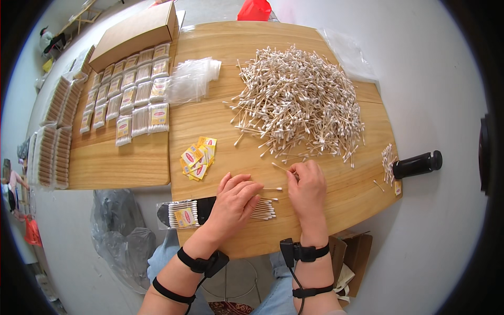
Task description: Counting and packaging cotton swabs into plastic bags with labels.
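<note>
Your right hand (pixel 307 186) pinches a slender, wood-coloured swab (pixel 280 167), while your left hand (pixel 233 199), whose grip I cannot tell, arches over cottony, bulb-tipped sticks (pixel 264 210).

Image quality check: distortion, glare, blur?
Head view: strong fisheye, the wooden table edges look bowed and the picture corners go black; head view: bright, fairly even light, pale glare on the clear bags; head view: left hand and right hand show no obvious motion smear; head view: the seated person at upper left is small and soft.
</note>
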The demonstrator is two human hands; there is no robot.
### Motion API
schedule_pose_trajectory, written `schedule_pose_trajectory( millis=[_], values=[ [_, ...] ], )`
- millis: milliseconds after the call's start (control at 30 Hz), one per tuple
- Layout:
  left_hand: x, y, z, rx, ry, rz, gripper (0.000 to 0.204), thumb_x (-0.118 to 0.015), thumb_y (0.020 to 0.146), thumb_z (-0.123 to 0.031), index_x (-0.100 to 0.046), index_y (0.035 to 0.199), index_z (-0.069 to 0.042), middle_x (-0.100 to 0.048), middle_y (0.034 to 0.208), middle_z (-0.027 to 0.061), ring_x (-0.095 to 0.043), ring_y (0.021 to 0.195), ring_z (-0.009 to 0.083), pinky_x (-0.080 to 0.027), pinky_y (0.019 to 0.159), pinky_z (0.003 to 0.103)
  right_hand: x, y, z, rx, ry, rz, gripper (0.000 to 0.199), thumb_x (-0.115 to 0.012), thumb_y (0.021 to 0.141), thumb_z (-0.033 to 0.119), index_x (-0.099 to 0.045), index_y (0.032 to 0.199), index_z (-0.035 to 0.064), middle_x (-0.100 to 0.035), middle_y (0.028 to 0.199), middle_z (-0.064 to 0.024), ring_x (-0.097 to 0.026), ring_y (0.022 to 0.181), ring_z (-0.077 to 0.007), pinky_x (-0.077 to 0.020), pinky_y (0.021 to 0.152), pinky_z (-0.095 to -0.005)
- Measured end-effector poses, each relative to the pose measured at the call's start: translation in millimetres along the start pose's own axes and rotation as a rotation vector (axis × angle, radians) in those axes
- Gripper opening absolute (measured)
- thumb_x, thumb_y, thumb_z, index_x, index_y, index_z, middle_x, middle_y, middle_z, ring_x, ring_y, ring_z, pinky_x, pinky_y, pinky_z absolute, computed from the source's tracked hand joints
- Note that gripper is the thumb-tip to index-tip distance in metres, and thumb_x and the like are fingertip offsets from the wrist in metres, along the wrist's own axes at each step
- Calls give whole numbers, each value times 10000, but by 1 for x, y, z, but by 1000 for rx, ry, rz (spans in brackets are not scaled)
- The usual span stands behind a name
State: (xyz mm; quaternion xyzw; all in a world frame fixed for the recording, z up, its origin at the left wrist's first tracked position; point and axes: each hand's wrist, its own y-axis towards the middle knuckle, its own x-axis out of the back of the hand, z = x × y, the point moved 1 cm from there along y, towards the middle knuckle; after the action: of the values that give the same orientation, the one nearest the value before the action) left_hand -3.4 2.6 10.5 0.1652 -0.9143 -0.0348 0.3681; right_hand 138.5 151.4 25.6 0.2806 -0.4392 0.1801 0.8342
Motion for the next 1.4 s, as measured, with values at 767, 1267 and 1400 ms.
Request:
schedule_pose_trajectory(
  millis=[767, 1267, 1400],
  values=[
    [-17, -6, -7, 194, -1096, -220, 537, -312, 1122, -366, -359, 1498, 16, -349, 1598, 188, -266, 1518, 268, -144, 1252, 396, -7, -53, 32, -285, 978, 195, 429, -378, 1123, 288, -545, 1337, -45, -591, 1339, -147, -543, 1291, -226, -402, 1138, -361],
    [-26, -19, -15, 223, -1142, -445, 558, -261, 1121, -415, -420, 1445, 10, -429, 1550, 179, -338, 1475, 248, -160, 1246, 396, -30, -48, 53, -222, 1180, 234, 579, -263, 1124, 417, -438, 1409, -57, -483, 1465, -188, -408, 1426, -265, -244, 1239, -409],
    [-22, -21, -15, 262, -1118, -486, 535, -270, 1123, -407, -444, 1411, 8, -454, 1524, 181, -366, 1459, 257, -182, 1245, 401, -37, -49, 52, -229, 1244, 196, 569, -276, 1123, 419, -453, 1384, -55, -502, 1443, -188, -433, 1406, -256, -267, 1230, -402]
  ],
)
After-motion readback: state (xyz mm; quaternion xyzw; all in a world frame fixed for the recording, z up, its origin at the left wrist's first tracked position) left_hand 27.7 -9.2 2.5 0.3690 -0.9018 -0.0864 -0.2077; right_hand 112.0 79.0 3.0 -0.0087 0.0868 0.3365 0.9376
